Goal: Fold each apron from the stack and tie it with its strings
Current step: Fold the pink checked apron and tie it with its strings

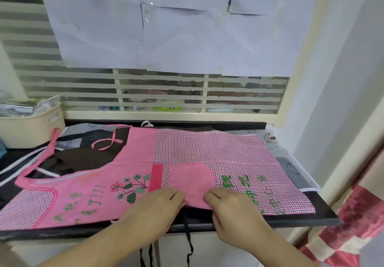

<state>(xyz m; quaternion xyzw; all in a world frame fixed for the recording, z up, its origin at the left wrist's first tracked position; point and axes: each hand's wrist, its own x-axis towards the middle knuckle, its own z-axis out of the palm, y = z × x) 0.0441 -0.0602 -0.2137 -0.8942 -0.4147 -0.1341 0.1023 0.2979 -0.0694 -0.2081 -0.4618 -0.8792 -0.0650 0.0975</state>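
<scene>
Pink checked apron (207, 152) lies spread flat, sideways, over a stack of dark aprons (83, 156) on the counter. Its pink neck strap (39, 158) loops left; green print faces up.

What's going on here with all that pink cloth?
A person is starting to fold a pink apron that lies spread flat on a dark counter. Both hands, left hand and right hand, are at its near edge, fingers curled at the hem. Its pink strings lie loose at the left, not tied yet. More dark aprons lie underneath, and a black strap hangs off the counter's front.
</scene>
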